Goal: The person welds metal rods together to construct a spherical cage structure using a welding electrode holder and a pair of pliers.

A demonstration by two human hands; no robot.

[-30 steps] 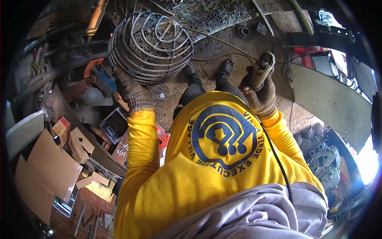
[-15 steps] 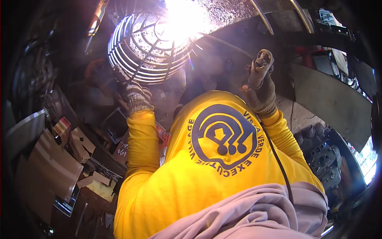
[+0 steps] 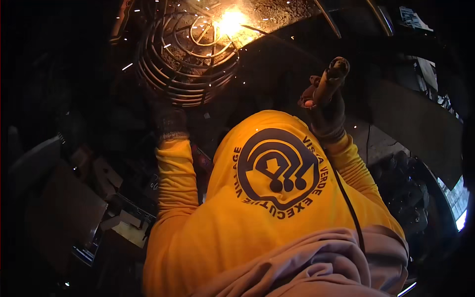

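A round metal cage (image 3: 193, 94) of bent rods in concentric rings is at the top, left of centre. At its near left rim is my gloved left hand (image 3: 170, 119), its fingers mostly lost in shadow; half a second ago they lay closed on the rim. Right of the cage, my gloved right hand (image 3: 326, 111) is wrapped round a welding electrode holder (image 3: 329, 84). A thin welding rod (image 3: 282, 40) runs from it toward a bright orange glow (image 3: 231, 22) at the cage's far right side. Sparks fly around the glow.
A black cable (image 3: 349, 203) runs down over my yellow shirt. Cardboard pieces (image 3: 131, 220) and panels lie at the left. Metal parts (image 3: 410, 193) and a large dark sheet (image 3: 415, 126) are at the right. Curved rods (image 3: 328, 19) stand out at the top right.
The white welding glare has shrunk to a small orange glow with scattered sparks, and the surroundings have darkened. My right hand and the electrode holder have shifted slightly; the left hand has barely moved.
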